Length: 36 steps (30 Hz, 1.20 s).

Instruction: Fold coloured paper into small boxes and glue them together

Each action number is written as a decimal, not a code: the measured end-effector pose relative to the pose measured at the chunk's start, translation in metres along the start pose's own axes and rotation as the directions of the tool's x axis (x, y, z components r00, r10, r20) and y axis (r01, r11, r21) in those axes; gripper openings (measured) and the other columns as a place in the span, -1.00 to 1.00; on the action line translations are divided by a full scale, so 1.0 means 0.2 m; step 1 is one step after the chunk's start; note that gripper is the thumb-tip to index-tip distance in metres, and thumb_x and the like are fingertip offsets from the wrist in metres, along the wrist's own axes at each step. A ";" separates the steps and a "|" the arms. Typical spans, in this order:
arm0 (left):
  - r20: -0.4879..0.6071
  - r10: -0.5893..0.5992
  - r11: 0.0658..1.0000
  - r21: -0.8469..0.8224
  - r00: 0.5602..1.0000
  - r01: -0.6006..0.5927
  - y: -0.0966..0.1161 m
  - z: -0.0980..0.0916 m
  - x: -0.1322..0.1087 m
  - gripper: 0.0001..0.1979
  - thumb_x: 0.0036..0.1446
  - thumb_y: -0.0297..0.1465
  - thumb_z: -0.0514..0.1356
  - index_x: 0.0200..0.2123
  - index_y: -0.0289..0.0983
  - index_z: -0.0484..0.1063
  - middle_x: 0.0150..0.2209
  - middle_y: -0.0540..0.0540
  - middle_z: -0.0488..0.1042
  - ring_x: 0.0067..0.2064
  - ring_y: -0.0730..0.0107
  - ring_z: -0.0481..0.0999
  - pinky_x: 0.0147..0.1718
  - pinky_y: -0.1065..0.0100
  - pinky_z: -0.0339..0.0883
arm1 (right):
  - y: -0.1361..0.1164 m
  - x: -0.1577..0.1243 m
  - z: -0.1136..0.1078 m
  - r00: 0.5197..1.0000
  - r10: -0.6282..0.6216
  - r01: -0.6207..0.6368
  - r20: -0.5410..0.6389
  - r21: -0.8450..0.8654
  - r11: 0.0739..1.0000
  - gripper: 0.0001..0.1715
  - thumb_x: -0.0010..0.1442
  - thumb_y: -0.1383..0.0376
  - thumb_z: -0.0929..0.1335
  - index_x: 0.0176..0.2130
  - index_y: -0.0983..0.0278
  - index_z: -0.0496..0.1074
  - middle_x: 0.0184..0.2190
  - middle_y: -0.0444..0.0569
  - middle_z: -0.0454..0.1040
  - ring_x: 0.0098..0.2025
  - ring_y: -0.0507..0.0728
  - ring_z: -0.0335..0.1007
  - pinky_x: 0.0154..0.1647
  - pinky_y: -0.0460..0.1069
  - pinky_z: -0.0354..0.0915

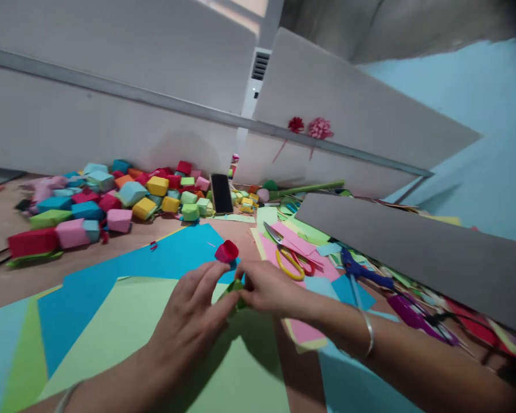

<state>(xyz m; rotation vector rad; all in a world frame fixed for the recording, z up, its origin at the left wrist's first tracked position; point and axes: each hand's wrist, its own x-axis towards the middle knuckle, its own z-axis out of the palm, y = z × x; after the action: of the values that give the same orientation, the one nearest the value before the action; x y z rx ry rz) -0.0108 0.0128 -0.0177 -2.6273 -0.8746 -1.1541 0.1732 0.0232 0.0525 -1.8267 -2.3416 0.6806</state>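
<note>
My left hand [191,312] is closed, its thumb and fingers pinching a small folded piece of green paper [237,291]. From the other side my right hand [269,287] grips the same piece, fingers bent and pressed together. Its folds are partly covered by my fingertips. A small red paper shape [227,251] shows just beyond the fingertips; whether it is joined to the green paper I cannot tell. Below my hands lies a large pale green sheet [155,304], overlapping a blue sheet [184,244].
Many coloured paper boxes [131,193] are heaped at the back left, near a phone [221,194]. Yellow-handled scissors [290,264] lie on pink sheets to the right. Beyond them are a blue glue gun [365,269], a purple tool [419,318] and a grey panel [413,246].
</note>
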 end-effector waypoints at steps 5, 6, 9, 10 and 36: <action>0.186 0.024 0.999 -0.042 0.982 -0.016 0.06 0.06 -0.09 -0.86 0.07 -0.46 0.21 -0.26 -0.18 0.48 0.12 -0.24 0.33 0.18 -0.07 0.26 0.08 -0.07 0.19 | 0.01 -0.09 0.10 0.997 -0.067 0.071 0.043 -0.099 0.993 -0.82 0.06 0.34 0.30 -0.34 0.31 0.50 -0.39 0.05 0.57 -0.34 0.17 0.45 -0.42 -0.04 0.09; 0.212 0.017 0.999 -0.052 0.977 -0.006 0.06 0.07 -0.10 -0.85 0.02 -0.45 0.23 -0.28 -0.18 0.49 0.11 -0.24 0.34 0.17 -0.10 0.26 0.06 -0.08 0.19 | 0.01 -0.10 0.11 0.996 -0.079 0.084 0.048 -0.108 0.991 -0.79 0.07 0.32 0.29 -0.31 0.30 0.51 -0.38 0.06 0.58 -0.33 0.18 0.46 -0.40 -0.04 0.10; 0.253 -0.014 0.997 -0.075 0.967 0.034 0.06 0.06 -0.09 -0.90 -0.09 -0.45 0.28 -0.41 -0.18 0.50 0.08 -0.23 0.36 0.14 -0.14 0.29 0.02 -0.06 0.20 | 0.01 -0.11 0.11 0.992 -0.103 0.114 0.074 -0.168 0.979 -0.70 0.11 0.28 0.26 -0.24 0.29 0.53 -0.36 0.06 0.60 -0.30 0.20 0.48 -0.43 -0.03 0.10; 0.264 -0.014 0.996 -0.081 0.964 0.037 0.05 0.05 -0.08 -0.94 -0.10 -0.44 0.28 -0.47 -0.18 0.49 0.05 -0.21 0.39 0.11 -0.11 0.32 -0.01 -0.02 0.22 | 0.01 -0.11 0.11 0.990 -0.108 0.123 0.087 -0.193 0.973 -0.69 0.12 0.27 0.25 -0.25 0.29 0.53 -0.36 0.07 0.60 -0.32 0.20 0.48 -0.45 -0.02 0.08; -0.017 0.121 0.987 0.105 0.993 -0.118 0.04 -0.07 -0.09 -0.61 0.05 -0.24 0.31 -0.04 -0.22 0.47 0.09 -0.35 0.37 0.13 -0.20 0.32 0.08 -0.16 0.17 | -0.04 -0.04 -0.01 0.986 -0.101 0.133 0.129 -0.270 0.954 -0.78 0.09 0.23 0.31 -0.41 0.28 0.51 -0.44 0.00 0.55 -0.43 0.13 0.40 -0.55 -0.03 0.02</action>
<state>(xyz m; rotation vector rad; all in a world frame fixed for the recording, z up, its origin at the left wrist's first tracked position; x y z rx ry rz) -0.0244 -0.0062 -0.0206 -2.5400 -0.7405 -1.0769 0.1685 0.0142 0.0598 -1.7715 -2.7163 0.4722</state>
